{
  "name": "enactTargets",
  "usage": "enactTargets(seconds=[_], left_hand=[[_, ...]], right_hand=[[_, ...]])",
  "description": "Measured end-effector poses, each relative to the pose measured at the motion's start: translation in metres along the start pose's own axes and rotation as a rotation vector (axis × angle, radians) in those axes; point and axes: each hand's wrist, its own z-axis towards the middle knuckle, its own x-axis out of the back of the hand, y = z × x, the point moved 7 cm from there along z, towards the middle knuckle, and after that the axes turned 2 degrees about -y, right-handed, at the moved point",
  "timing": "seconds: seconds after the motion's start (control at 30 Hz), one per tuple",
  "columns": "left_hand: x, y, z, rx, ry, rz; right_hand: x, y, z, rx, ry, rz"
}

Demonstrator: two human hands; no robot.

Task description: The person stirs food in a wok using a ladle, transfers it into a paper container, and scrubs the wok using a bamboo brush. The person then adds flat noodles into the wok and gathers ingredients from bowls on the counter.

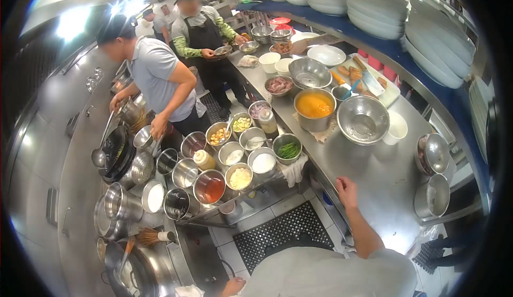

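Note:
My right hand (347, 191) is over the front edge of the steel counter (368, 171), fingers forward and loosely bent, with nothing visible in it. Ahead of it on the counter are a perforated steel bowl (363, 119) and a pot of orange liquid (315, 110). A steel pot of cut green vegetables (287, 148) stands to its left. Low in the view, my left hand (233, 286) is beside the stove's edge, partly cut off. Its fingers are too unclear to tell whether they hold anything. A white cloth (189, 291) lies to its left.
Several pots of ingredients, including red sauce (209, 188), fill the station at left. One co-worker (155, 72) stands at the woks; another (203, 35) holds a metal bowl. A cleaver (373, 83) lies on a cutting board. Stacked bowls (374, 11) line the shelf above. A black mat (283, 227) covers the floor.

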Motion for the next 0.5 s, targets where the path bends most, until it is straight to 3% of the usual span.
enactTargets(seconds=[0.13,0.27,0.37,0.5], left_hand=[[-0.029,-0.024,0.004,0.033,-0.037,-0.13],[-0.056,-0.07,0.016,0.196,-0.109,-0.526],[-0.05,-0.06,0.01,-0.074,-0.009,0.026],[-0.053,-0.058,-0.008,0.079,0.09,-0.057]], right_hand=[[0.004,-0.009,0.0,0.059,0.038,-0.035],[-0.002,0.004,0.002,0.058,0.026,0.008],[-0.004,0.01,0.002,0.059,0.019,-0.008],[-0.005,0.005,0.002,0.068,-0.007,0.004]])
